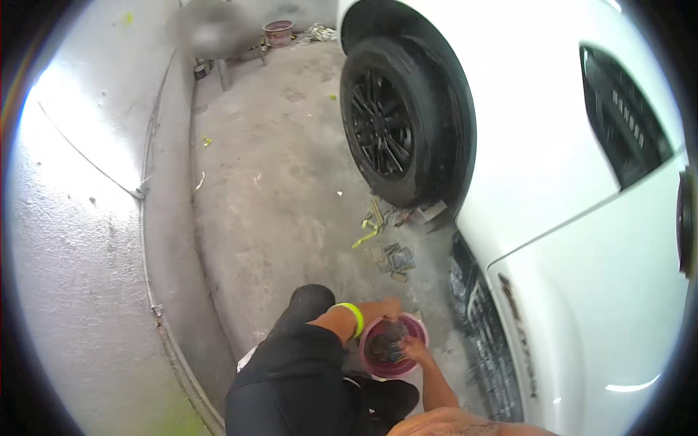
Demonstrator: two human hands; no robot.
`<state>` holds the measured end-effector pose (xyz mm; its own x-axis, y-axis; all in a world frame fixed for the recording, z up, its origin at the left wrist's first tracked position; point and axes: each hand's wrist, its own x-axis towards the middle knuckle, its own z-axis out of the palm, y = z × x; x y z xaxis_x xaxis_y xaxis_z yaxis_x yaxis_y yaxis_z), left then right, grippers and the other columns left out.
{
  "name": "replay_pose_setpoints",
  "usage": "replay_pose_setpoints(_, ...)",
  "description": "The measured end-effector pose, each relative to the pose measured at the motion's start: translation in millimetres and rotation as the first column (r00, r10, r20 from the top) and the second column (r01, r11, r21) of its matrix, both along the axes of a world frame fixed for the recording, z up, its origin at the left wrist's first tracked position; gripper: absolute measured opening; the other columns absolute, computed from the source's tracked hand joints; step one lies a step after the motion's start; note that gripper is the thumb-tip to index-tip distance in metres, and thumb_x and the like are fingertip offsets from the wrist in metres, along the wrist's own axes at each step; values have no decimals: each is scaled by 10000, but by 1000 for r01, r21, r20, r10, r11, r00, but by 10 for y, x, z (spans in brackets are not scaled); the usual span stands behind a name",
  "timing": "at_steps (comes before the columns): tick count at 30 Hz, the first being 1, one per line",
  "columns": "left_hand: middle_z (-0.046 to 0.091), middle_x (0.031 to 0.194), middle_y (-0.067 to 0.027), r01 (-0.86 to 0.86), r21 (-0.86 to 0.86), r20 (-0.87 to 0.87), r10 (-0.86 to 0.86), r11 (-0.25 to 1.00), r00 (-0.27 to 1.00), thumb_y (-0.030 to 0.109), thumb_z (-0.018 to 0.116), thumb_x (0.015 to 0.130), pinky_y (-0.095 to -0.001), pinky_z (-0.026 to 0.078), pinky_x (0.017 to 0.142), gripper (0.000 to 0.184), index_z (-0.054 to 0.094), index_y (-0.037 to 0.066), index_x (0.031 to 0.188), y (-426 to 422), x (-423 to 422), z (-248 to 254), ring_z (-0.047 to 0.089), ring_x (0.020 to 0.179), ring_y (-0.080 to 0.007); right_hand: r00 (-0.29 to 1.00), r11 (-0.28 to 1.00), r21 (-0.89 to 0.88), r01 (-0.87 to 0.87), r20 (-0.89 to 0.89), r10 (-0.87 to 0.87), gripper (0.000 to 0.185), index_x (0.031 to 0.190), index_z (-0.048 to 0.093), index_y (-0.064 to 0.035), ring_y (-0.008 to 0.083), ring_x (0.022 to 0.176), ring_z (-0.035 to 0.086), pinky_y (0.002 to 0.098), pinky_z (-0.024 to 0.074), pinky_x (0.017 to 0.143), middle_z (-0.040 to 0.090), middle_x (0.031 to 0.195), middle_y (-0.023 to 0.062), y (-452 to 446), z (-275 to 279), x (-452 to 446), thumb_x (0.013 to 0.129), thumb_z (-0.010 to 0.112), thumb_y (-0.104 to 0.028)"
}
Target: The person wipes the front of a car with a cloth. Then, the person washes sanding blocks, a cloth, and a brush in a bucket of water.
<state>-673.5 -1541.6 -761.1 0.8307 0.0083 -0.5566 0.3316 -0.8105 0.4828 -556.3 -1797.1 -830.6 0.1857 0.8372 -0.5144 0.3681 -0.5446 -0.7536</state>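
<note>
Both of my hands are at a pink bucket (424, 328) on the concrete floor. My left hand (391, 309), with a bright yellow band on the wrist, is over the far rim, its fingers curled downward. My right hand (414, 349) reaches over the right rim, fingers bent inward and pressed together. Dark grey, wet-looking material (392, 336) lies between the hands inside the bucket; its kind is not clear. Whatever the fingers hold is too small or hidden to name.
A white vehicle (538, 131) with a black wheel (379, 123) and dark side step (486, 334) stands at right. Small flat grey and tan pieces (393, 260) and yellow tape scraps (365, 238) lie near the wheel. A wall (80, 240) runs along the left; another pot (278, 34) stands far back.
</note>
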Motion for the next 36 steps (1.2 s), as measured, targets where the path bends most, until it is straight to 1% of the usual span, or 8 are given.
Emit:
replay_pose_setpoints(12, 658, 1094, -177, -919, 146, -157, 926, 366, 344, 410, 518, 909, -448, 502, 884, 427, 633, 63, 1131, 2134, -4334, 2715, 603, 1063, -363, 976, 828, -548, -122, -217, 0, 199, 1024, 641, -83, 196, 685, 641, 357, 505, 555, 647, 799, 66, 1048, 3367, -411, 873, 611, -209)
replay_pose_setpoints(14, 650, 1095, -227, -973, 60, -407, 884, -224, -229, 443, 643, 819, -409, 485, 941, 525, 651, -13, 1078, 2265, -4771, 3073, 581, 1122, -372, 694, 881, -470, 59, -615, -374, 182, 992, 657, -105, 196, 711, 640, 378, 502, 592, 655, 818, 66, 1455, 3936, -510, 856, 651, -225)
replay_pose_setpoints(16, 651, 1091, -232, -982, 130, -344, 922, -140, -177, 439, 684, 781, -384, 476, 958, 546, 657, -27, 1063, 2373, -5003, 3144, 577, 1142, -356, 420, 878, -458, 137, -776, -470, 168, 961, 672, -127, 196, 737, 639, 398, 498, 629, 664, 837, 66, 1922, 4362, -640, 840, 691, -242)
replay_pose_setpoints(21, 668, 1034, -202, -975, 147, -257, 945, -168, -201, 410, 699, 785, -362, 516, 864, 536, 657, -39, 1074, 3008, -5301, 3569, 634, 1036, -290, 833, 773, 317, -549, 134, 537, 164, 912, 666, -120, 249, 826, 639, 418, 504, 698, 654, 992, 88, 2996, 3965, -370, 863, 666, -277)
replay_pose_setpoints(23, 670, 1005, -158, -848, -137, -330, 830, -513, -449, 390, 673, 819, -373, 530, 725, 489, 665, -43, 1046, 3139, -5377, 3592, 655, 885, -241, 908, 917, -391, 73, -355, -223, 151, 802, 652, -85, 258, 834, 630, 414, 481, 668, 640, 938, 120, 3673, 4203, -519, 839, 633, -230)
replay_pose_setpoints(30, 658, 902, -88, -984, 27, -323, 930, -174, -173, 342, 616, 847, -410, 510, 606, 309, 632, 48, 940, 3712, -5823, 3069, 639, 857, -208, 715, 934, -344, 95, -630, -305, 201, 959, 633, -76, 177, 820, 583, 363, 472, 679, 616, 915, 71, 6210, 4206, -791, 878, 619, -259)
replay_pose_setpoints(34, 660, 880, -66, -573, 487, -67, 682, 659, 728, 304, 576, 858, -441, 509, 587, 201, 633, 118, 812, 4279, -5745, 3707, 637, 909, -217, 756, 983, -183, -30, -647, -98, 151, 930, 629, -107, 139, 630, 482, 323, 432, 563, 581, 788, 17, 8175, 3510, -1202, 881, 649, -249)
replay_pose_setpoints(36, 649, 794, -47, -986, 104, -42, 992, 127, 123, 317, 577, 867, -426, 504, 565, 257, 626, 123, 705, 4940, -5530, 4122, 642, 817, -196, 931, 917, -184, -353, -162, 326, 261, 941, 657, -54, 255, 781, 567, 390, 470, 706, 621, 900, 113, 9495, 2979, -1455, 889, 551, -288)
